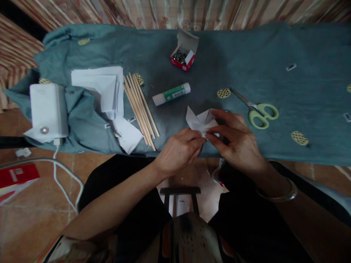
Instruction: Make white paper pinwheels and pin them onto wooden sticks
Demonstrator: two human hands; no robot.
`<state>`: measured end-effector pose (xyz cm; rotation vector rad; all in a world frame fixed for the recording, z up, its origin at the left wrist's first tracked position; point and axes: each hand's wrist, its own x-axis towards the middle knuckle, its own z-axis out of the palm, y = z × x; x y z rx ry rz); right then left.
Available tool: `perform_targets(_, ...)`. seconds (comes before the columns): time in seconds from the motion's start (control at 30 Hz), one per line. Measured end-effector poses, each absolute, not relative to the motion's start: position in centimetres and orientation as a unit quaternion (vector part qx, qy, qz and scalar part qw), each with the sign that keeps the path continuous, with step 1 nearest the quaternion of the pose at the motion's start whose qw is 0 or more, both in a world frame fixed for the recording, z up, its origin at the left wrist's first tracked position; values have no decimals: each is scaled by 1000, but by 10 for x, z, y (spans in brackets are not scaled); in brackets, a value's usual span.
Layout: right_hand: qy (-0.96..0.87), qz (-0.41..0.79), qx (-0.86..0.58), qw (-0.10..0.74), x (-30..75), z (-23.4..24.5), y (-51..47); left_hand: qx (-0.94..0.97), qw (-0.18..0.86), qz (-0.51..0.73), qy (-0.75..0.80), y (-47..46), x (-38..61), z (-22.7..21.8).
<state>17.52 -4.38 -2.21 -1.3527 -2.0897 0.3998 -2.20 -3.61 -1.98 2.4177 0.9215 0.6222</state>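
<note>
Near the front edge of the cloth-covered table, both hands hold a folded white paper piece (202,118) with pointed flaps, much like a pinwheel. My left hand (181,148) is closed on its lower left part, the fingers bent together. From the right, my right hand (237,137) pinches it, with thumb and fingertips at its centre and right flap. Fingers cover the paper's lower side. Just beyond it lies a green and white glue stick (174,94). Scissors (257,109) with light green handles rest to the right of my right hand.
Several thin wooden sticks (139,109) lie left of the glue stick. Beside them are stacked white paper sheets (108,86) and a loose paper piece (127,135). A small open red box (183,58) holds metal pins. A white device (48,109) with a cable sits at the left.
</note>
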Motion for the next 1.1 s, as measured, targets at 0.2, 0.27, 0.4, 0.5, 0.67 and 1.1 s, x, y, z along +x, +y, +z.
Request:
perform_targets(0.2, -783, 168, -519, 297, 175, -20, -44, 885, 246, 224, 324, -36, -23, -20)
perform_targets(0.27, -792, 153, -515, 291, 175, -20, -44, 886, 245, 223, 325, -36, -23, -20)
perform_targets(0.4, -792, 140, -511, 303, 175, -22, -44, 884, 250, 214, 333, -36, -23, -20)
perform_targets(0.5, -793, 143, -512, 298, 175, -23, -44, 882, 252, 215, 336, -37, -23, -20)
perform_targets(0.67, -801, 130, -497, 306, 175, -24, -43, 884, 245, 212, 336, -37, -22, -19)
perform_targets(1.1, -820, 98, -482, 294, 172, -26, -49, 886, 246, 205, 335, -36, -20, -18)
